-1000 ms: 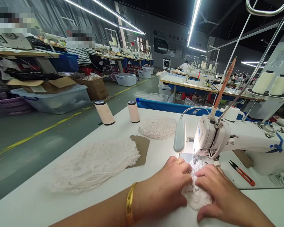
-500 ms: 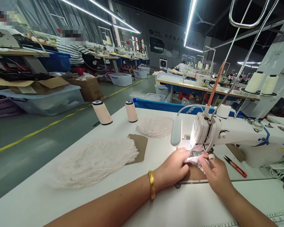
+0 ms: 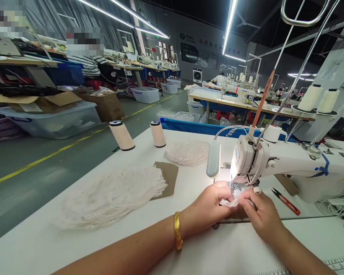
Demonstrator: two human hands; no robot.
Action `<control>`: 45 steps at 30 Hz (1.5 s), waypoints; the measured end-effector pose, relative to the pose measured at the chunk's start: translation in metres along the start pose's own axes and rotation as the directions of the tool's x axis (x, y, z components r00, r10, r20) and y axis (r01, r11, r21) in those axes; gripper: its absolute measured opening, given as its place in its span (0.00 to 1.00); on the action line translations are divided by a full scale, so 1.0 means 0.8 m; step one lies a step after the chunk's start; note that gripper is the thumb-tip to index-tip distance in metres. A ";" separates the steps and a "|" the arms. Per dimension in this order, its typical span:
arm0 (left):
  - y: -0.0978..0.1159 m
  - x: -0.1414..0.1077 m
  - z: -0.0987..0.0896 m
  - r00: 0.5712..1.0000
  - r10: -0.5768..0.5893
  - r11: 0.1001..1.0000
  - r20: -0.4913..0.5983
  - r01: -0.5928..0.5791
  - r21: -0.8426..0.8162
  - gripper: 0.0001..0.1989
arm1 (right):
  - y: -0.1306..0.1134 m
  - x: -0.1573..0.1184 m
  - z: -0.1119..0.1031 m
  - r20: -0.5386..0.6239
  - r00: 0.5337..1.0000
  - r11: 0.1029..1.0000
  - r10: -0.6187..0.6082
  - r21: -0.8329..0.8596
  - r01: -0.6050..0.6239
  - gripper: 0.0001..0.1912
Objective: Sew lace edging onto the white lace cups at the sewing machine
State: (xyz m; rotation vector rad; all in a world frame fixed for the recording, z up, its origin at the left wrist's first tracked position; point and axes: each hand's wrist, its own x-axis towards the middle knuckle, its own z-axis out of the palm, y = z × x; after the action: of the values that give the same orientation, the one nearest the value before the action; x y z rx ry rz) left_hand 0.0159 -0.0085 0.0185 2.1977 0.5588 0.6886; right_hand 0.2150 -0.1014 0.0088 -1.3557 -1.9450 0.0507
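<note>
- Head view, risks: left hand (image 3: 205, 208) and right hand (image 3: 263, 212) are right in front of the machine (image 3: 246, 156), under its head. If it ran with a finger strayed in too far, that finger could get hurt.
- Lace (image 3: 232, 204) looks soft and openwork; uneven pull between the 2 hands could skew it, slack could bunch it.
- Snips (image 3: 286, 201) lie near the right hand, points toward it; a sideways drift could catch them.
- Lace position: between the hands, touching both, partly hidden by fingers.
- Left hand: closed, thumb and fingers gripping lace's left part.
- Right hand: thumb and forefinger pinched on lace's right end; other fingers partly hidden.
- Desk (image 3: 232, 248), farther left: big pile (image 3: 114, 194) overlapping card (image 3: 170, 179); small pile (image 3: 187, 152) beyond.
</note>
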 end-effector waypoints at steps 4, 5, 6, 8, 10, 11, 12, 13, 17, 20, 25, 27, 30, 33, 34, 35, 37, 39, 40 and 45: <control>-0.004 -0.019 0.006 0.945 0.322 0.903 0.055 -0.324 0.284 0.14 | 0.000 -0.002 -0.007 0.188 0.940 0.950 -0.283 -0.076 0.301 0.22; -0.004 -0.023 0.007 0.930 0.361 0.869 0.067 -0.362 0.336 0.13 | 0.000 -0.003 -0.008 0.211 0.929 0.941 -0.306 -0.082 0.328 0.22; -0.003 -0.027 0.009 0.921 0.382 0.844 0.076 -0.382 0.376 0.12 | 0.001 -0.003 -0.008 0.228 0.925 0.940 -0.305 -0.087 0.331 0.22; -0.001 -0.032 0.011 0.916 0.392 0.818 0.090 -0.391 0.422 0.11 | 0.002 -0.004 -0.009 0.256 0.925 0.946 -0.281 -0.089 0.312 0.22; 0.000 -0.033 0.012 0.919 0.383 0.813 0.096 -0.385 0.437 0.10 | 0.003 -0.004 -0.010 0.275 0.926 0.952 -0.258 -0.089 0.292 0.21; 0.001 -0.033 0.013 0.920 0.380 0.814 0.098 -0.383 0.437 0.10 | 0.003 -0.004 -0.010 0.281 0.927 0.955 -0.248 -0.091 0.283 0.21; 0.000 -0.032 0.013 0.921 0.377 0.816 0.095 -0.379 0.437 0.10 | 0.004 -0.004 -0.010 0.282 0.928 0.956 -0.241 -0.095 0.277 0.21; 0.000 -0.032 0.013 0.923 0.376 0.819 0.088 -0.375 0.434 0.10 | 0.004 -0.004 -0.010 0.281 0.930 0.956 -0.238 -0.099 0.275 0.21; -0.003 -0.027 0.012 0.929 0.366 0.835 0.056 -0.354 0.422 0.11 | 0.008 -0.003 -0.009 0.253 0.938 0.954 -0.235 -0.127 0.273 0.20; -0.007 -0.022 0.011 0.931 0.362 0.833 0.048 -0.346 0.432 0.12 | 0.013 -0.002 -0.006 0.244 0.944 0.953 -0.223 -0.149 0.264 0.19; -0.018 -0.014 0.008 0.935 0.352 0.817 0.049 -0.332 0.471 0.12 | 0.022 0.002 0.003 0.242 0.951 0.960 -0.191 -0.154 0.232 0.17; -0.022 -0.010 0.006 0.935 0.353 0.818 0.048 -0.332 0.470 0.11 | 0.026 0.004 0.006 0.234 0.955 0.961 -0.181 -0.165 0.222 0.17; -0.026 -0.003 0.004 0.942 0.333 0.828 0.036 -0.311 0.467 0.12 | 0.030 0.006 0.009 0.215 0.964 0.965 -0.154 -0.178 0.193 0.16; -0.026 0.004 0.000 0.972 0.232 0.887 0.029 -0.224 0.404 0.11 | 0.030 0.005 0.010 0.212 0.976 0.983 -0.060 -0.157 0.095 0.11; -0.024 0.007 -0.001 0.983 0.180 0.917 0.033 -0.180 0.356 0.10 | 0.029 0.004 0.010 0.214 0.976 0.987 -0.022 -0.153 0.056 0.07; -0.022 0.009 -0.003 0.991 0.124 0.946 0.040 -0.130 0.296 0.10 | 0.028 0.002 0.011 0.216 0.976 0.988 0.009 -0.153 0.025 0.06; -0.016 0.014 -0.008 0.998 0.012 0.987 0.063 -0.022 0.162 0.10 | 0.025 0.000 0.014 0.205 0.978 0.986 0.043 -0.165 -0.009 0.13; -0.009 0.018 -0.012 0.992 -0.085 0.996 0.090 0.081 0.045 0.13 | 0.022 0.000 0.017 0.164 0.985 0.985 0.046 -0.171 -0.017 0.12; -0.006 0.019 -0.014 0.988 -0.122 0.993 0.098 0.122 0.005 0.14 | 0.021 0.001 0.019 0.135 0.990 0.985 0.046 -0.172 -0.023 0.12; -0.004 0.020 -0.018 0.988 -0.132 0.991 0.085 0.132 0.002 0.17 | 0.020 0.006 0.018 0.059 0.998 0.992 0.036 -0.123 -0.028 0.13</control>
State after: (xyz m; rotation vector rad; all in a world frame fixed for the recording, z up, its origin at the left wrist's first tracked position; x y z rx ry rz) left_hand 0.0189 0.0106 0.0289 2.1533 0.6518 0.5231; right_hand 0.2184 -0.0854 -0.0058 -1.4811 -2.0051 -0.0117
